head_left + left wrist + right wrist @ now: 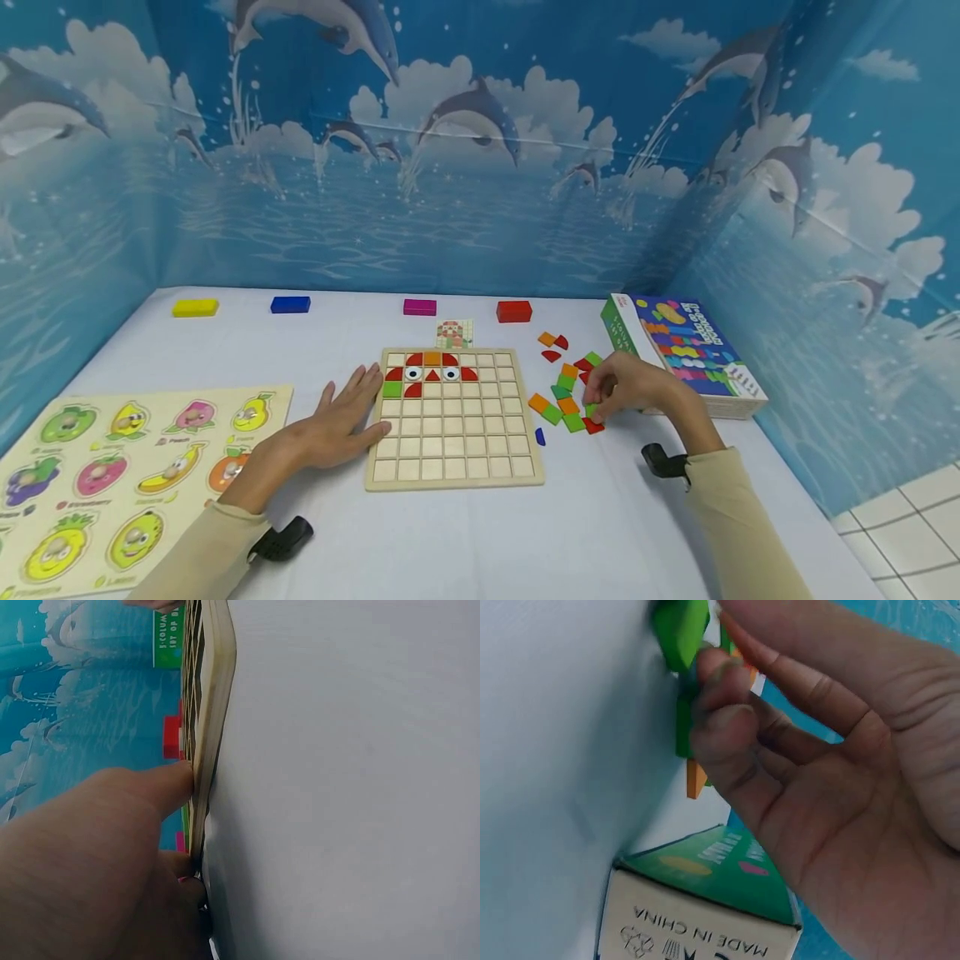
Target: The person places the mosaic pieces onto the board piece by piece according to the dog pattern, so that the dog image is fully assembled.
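Note:
The left hand [333,429] lies flat with spread fingers along the left edge of a wooden grid board [453,487]. Its thumb rests on the rim, also seen in the left wrist view. Red, orange, green and white eye tiles fill some of the board's upper left cells, including an orange tile [432,358] and a green tile [392,389]. To the right of the board, the right hand [630,385] reaches down among loose tiles with curled fingers. Thumb and fingertips pinch a green tile [681,634], partly hidden by the hand. A red tile [593,427] lies just below the fingertips.
A small picture card [454,333] lies behind the board. Yellow [196,308], blue [290,305], magenta [419,307] and red blocks [513,312] line the back. A game box [690,350] stands at right, a fruit puzzle board [161,417] at left.

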A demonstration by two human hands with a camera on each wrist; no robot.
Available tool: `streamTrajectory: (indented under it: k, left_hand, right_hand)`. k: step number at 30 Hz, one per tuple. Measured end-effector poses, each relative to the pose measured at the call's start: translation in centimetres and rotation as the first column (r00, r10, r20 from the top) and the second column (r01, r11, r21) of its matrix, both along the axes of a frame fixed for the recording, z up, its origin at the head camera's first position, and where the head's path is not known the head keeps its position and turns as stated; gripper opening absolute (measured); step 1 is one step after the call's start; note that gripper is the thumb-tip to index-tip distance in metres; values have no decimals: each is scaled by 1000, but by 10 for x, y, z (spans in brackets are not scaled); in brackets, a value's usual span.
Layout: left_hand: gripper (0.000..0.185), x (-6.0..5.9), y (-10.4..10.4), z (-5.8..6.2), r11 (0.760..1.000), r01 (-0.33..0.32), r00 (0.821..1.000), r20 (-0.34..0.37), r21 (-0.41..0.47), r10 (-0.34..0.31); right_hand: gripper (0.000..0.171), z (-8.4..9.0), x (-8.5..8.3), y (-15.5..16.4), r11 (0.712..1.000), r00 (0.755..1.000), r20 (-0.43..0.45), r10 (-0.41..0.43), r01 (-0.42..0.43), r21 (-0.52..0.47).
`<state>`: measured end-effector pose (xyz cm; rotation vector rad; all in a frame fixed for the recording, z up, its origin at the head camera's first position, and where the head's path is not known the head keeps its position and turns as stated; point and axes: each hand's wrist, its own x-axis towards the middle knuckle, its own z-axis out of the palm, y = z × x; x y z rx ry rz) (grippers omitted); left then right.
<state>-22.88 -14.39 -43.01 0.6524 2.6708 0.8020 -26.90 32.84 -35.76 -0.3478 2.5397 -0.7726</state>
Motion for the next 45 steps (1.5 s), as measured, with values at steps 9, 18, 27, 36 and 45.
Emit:
streamTrajectory:
  k: [9, 18, 27, 36, 45]
  left_hand:
    - [91, 5, 0, 6, 1000, 3, 1000, 4, 28, -3]
    - [89, -2, 0, -6, 1000, -5, 1000, 0, -7, 5]
    - [90, -2, 0, -9, 1000, -10, 1000, -8, -17, 10]
    - [89, -1, -1, -9, 1000, -8, 1000, -9, -6, 8]
    - [90, 4, 0, 0, 1000, 6, 1000, -6, 7, -6]
  right_hand:
    - [17, -9, 0, 1, 1000, 1000, -26, 16, -16, 8]
    - [20, -10, 2, 3, 999, 998, -43, 45, -44, 33]
    - [23, -12, 3, 0, 997, 997, -62, 47, -42, 69]
    - [18, -16, 2, -4, 998, 994, -98, 42, -36, 54]
    - [8, -10, 3, -4, 998, 986, -158, 44, -51, -39]
